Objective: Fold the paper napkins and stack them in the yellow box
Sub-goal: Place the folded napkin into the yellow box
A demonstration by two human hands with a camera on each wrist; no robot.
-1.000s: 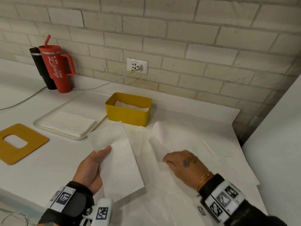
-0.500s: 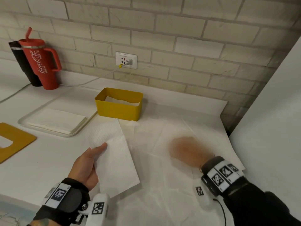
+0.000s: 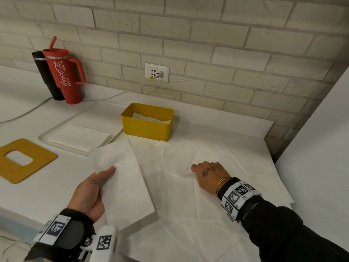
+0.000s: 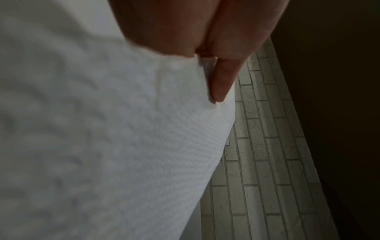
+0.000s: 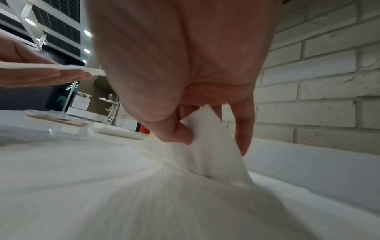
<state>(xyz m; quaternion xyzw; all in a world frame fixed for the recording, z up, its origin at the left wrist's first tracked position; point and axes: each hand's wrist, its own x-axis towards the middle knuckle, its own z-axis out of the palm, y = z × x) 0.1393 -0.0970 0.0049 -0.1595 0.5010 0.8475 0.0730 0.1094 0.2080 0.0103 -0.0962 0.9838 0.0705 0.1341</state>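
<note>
My left hand (image 3: 98, 184) holds a folded white napkin (image 3: 124, 182) above the counter's front, thumb on top and fingers underneath; the left wrist view shows a fingertip (image 4: 221, 87) lying on the napkin (image 4: 123, 138). My right hand (image 3: 207, 173) is down on the unfolded napkins (image 3: 188, 195) spread over the counter, and pinches a raised edge of one (image 5: 207, 138) between thumb and fingers. The yellow box (image 3: 147, 127) stands at the back centre with white napkins inside.
A white tray (image 3: 62, 127) with flat napkins lies left of the box. A mustard-coloured board (image 3: 24, 173) with a cut-out lies at the far left. A red tumbler (image 3: 64, 76) and a black bottle (image 3: 45, 76) stand by the brick wall. A white panel (image 3: 321, 157) rises on the right.
My right hand has swept right over the spread napkins, then settled and pinched up an edge. The left hand keeps hold of the folded napkin, barely moved.
</note>
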